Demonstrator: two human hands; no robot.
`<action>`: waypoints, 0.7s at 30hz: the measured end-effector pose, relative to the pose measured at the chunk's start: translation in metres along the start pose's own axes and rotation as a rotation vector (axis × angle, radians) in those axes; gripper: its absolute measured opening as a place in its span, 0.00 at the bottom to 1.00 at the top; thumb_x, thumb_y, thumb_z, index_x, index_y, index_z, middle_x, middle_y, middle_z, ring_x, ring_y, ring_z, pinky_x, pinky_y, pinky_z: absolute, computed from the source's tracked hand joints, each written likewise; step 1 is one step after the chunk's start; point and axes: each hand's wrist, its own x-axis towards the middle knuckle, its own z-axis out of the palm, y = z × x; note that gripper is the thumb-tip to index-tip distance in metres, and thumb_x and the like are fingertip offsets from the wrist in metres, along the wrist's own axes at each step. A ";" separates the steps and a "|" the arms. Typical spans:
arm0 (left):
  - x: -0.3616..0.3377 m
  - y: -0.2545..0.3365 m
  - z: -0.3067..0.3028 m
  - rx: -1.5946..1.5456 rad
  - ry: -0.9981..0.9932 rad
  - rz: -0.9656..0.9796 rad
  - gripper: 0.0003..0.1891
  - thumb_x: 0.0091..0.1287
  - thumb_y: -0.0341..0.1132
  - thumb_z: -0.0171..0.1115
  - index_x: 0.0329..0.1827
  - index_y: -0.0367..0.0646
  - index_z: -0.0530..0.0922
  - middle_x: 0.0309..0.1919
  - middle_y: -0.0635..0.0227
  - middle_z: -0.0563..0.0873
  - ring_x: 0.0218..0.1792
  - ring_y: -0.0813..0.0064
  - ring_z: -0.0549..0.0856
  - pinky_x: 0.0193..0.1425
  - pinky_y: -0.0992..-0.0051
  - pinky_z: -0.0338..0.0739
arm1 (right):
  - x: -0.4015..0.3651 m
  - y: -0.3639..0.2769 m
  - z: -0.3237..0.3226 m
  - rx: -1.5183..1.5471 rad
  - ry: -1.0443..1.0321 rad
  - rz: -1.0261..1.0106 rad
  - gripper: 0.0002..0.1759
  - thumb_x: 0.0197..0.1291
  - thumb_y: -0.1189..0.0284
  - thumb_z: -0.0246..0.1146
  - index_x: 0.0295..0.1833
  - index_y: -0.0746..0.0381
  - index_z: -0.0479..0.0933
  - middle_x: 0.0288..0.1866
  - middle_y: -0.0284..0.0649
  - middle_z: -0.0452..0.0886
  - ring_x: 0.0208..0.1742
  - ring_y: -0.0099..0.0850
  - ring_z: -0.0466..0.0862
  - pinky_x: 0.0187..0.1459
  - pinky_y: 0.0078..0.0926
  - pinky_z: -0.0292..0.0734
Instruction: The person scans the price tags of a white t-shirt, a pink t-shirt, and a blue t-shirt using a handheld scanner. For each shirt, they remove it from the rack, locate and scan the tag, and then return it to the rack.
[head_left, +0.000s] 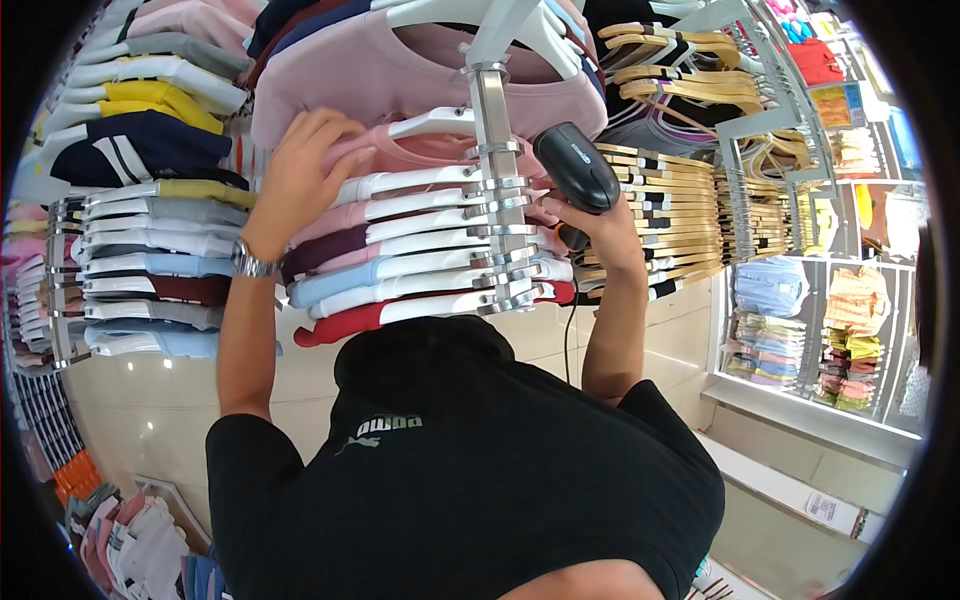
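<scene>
My left hand (305, 165), with a metal watch at the wrist, grips the shoulder of a pink shirt (410, 150) on a white hanger. In my right hand (610, 235) is a black handheld scanner (577, 168), its cable hanging down. The scanner head is raised beside the metal rail (497, 150), right of the pink shirt. Below my left hand, several shirts on white hangers hang in a row, among them a light blue one (340, 285) and a red one (345, 325). A larger pink shirt (330, 75) hangs behind.
Wooden hangers (670, 215) fill a rail at the right. At the left another rack holds shirts, with a navy one (140, 150) above. Wall shelves with clothes (770, 290) stand at the far right. A pile of clothes (140, 540) lies at lower left.
</scene>
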 end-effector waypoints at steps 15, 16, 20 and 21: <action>0.029 -0.004 0.002 0.108 -0.205 0.064 0.16 0.67 0.36 0.60 0.56 0.45 0.81 0.39 0.61 0.83 0.43 0.55 0.83 0.45 0.59 0.78 | -0.013 0.002 0.001 0.074 0.007 0.014 0.20 0.56 0.78 0.73 0.55 0.66 0.81 0.46 0.38 0.88 0.43 0.22 0.84 0.44 0.23 0.79; 0.026 -0.005 0.002 0.143 -0.249 0.034 0.16 0.67 0.35 0.60 0.57 0.44 0.81 0.41 0.60 0.83 0.44 0.54 0.83 0.46 0.60 0.78 | -0.014 0.002 0.000 0.060 0.007 0.011 0.20 0.56 0.78 0.73 0.55 0.66 0.81 0.46 0.38 0.88 0.44 0.22 0.84 0.44 0.23 0.79; 0.001 -0.013 -0.007 0.252 -0.295 -0.078 0.16 0.67 0.37 0.60 0.57 0.44 0.81 0.44 0.59 0.84 0.46 0.53 0.84 0.48 0.59 0.78 | -0.023 0.002 -0.002 0.045 -0.012 -0.034 0.20 0.56 0.79 0.72 0.55 0.66 0.80 0.46 0.39 0.88 0.44 0.23 0.85 0.47 0.23 0.79; -0.011 -0.012 -0.011 0.268 -0.275 -0.106 0.16 0.68 0.37 0.60 0.56 0.44 0.81 0.43 0.60 0.85 0.46 0.53 0.84 0.48 0.58 0.78 | -0.028 0.003 -0.004 0.051 0.020 -0.041 0.20 0.56 0.80 0.72 0.55 0.67 0.80 0.46 0.39 0.88 0.44 0.24 0.85 0.47 0.24 0.79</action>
